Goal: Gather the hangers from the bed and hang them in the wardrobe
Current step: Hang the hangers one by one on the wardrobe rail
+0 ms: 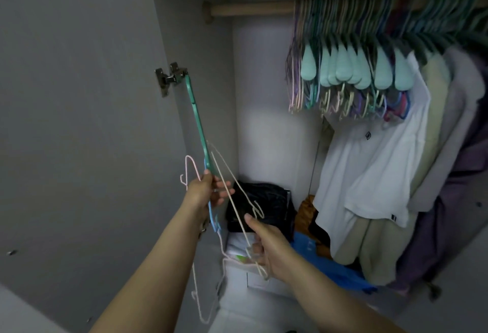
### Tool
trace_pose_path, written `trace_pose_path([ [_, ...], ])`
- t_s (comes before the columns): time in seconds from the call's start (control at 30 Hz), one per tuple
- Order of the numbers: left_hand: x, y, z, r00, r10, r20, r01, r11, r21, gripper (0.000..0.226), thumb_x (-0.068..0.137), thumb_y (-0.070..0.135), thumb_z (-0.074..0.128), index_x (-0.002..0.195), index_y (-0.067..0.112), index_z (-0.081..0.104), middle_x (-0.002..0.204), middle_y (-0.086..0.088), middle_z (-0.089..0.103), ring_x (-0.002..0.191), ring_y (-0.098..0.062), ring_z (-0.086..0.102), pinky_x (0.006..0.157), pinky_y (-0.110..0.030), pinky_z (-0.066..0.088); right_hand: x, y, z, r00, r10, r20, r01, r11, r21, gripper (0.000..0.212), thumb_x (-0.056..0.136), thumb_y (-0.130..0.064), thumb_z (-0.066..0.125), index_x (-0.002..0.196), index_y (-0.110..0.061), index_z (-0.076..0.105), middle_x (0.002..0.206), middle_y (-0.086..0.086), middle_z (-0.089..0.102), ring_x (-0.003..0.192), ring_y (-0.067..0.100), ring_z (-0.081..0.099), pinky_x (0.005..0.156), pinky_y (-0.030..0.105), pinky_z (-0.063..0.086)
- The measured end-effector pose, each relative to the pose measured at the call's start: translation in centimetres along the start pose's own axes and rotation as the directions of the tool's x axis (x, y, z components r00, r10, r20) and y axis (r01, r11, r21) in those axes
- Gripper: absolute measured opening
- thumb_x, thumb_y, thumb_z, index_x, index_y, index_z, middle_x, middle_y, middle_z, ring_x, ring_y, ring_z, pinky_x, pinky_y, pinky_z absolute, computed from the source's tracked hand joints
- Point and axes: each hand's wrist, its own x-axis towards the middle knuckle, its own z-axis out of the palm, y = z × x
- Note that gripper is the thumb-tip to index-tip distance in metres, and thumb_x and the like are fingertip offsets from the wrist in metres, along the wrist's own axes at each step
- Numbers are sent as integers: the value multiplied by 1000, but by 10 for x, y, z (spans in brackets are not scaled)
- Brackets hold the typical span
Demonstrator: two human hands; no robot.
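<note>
The person is standing at the open wardrobe (195, 42), so the gathering from the bed looks done as far as I can judge; the bed itself is out of view. What is left is the hanging. The wooden rail (250, 8) across the top of the frame is already carrying a dense row of hung hangers (351, 68) toward the upper right, with a white T-shirt (380, 153) and other clothes (449, 174) hanging below them at the right. The left stretch of the rail is showing bare wood, and that seems the likely spot for the rest.

The left hand (206, 190), left of centre, is gripping a small bunch: a green hanger (196, 119) sticking up toward the door hinge (170, 78), a pink wire hanger (188, 167) poking out behind the knuckles, and a blue hanger (214, 218) dropping below the wrist. Its thumb and upper fingers are curling round the bunch, while the lower fingers are splaying loosely outward.

The right hand (266, 248), low in the centre, is pinching a beige wire hanger (232, 195), fingers closing on the wire near one end, apparently drawing it free of the bunch. More pale wire hangers (206, 303) are dangling toward the bottom of the frame; I cannot tell which hand is carrying them.

Folded dark clothing (261, 206) is lying in the wardrobe's lower part, behind the hands.
</note>
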Motion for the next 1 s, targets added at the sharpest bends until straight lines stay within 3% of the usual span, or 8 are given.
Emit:
trace_pose_path([
  [0.1,-3,-1,-5,998,-65,0,65,998,13,39,103,37,23,75,17,41,80,-3,70,43,-9,67,35,-10,39,3,-5,-15,980,-91,-175,120,980,160,18,88,-34,62,96,-18,60,75,-1,51,42,8,42,39,21,40],
  [0.2,-3,-7,-15,989,-147,4,147,987,62,40,103,37,24,73,16,41,93,-8,64,44,-9,68,35,-8,36,7,-16,-37,943,-163,-291,222,958,180,25,98,-19,44,120,-20,56,66,-3,43,33,4,29,32,13,21],
  [0.3,-3,-14,-26,984,-171,-48,175,981,89,41,103,34,31,73,12,49,65,-3,65,30,-8,57,31,-7,27,10,-27,-52,932,-190,-308,208,978,28,43,98,-6,33,134,-22,50,61,-2,39,36,5,26,31,13,20],
  [0.4,-3,-15,-31,985,-160,-60,163,986,42,38,102,27,37,73,9,54,33,8,38,21,-4,27,30,-5,18,18,-31,-47,955,-67,-287,17,985,-173,44,98,-4,30,134,-17,52,65,1,43,43,11,30,29,16,24],
  [0.53,-6,-5,-37,990,-142,-11,142,990,5,27,98,15,37,79,11,54,34,10,27,23,-3,17,31,-6,15,26,-42,-28,965,-71,-253,-6,957,-291,42,97,-2,27,125,-10,58,62,1,42,48,13,31,33,18,27],
  [0.67,-6,12,-45,995,-102,6,102,994,49,21,96,12,42,80,13,57,37,9,29,26,-3,19,31,-8,13,31,-91,-4,954,-119,-274,86,988,-129,33,96,-5,28,74,-13,52,62,2,34,45,13,26,28,9,16],
  [0.87,-4,34,-43,998,-55,27,53,996,65,17,95,10,42,86,13,56,43,5,41,27,-4,20,33,-7,15,46,-181,47,899,-360,-250,362,931,-39,39,88,7,22,65,-21,36,60,2,24,27,7,23,33,5,16],
  [1.0,1,43,-40,997,-68,31,67,997,26,19,95,9,39,85,13,55,42,5,50,25,-3,21,34,-5,14,60,-227,67,900,-350,-259,369,929,25,34,87,7,16,66,-12,35,61,4,25,20,5,19,33,4,15],
])
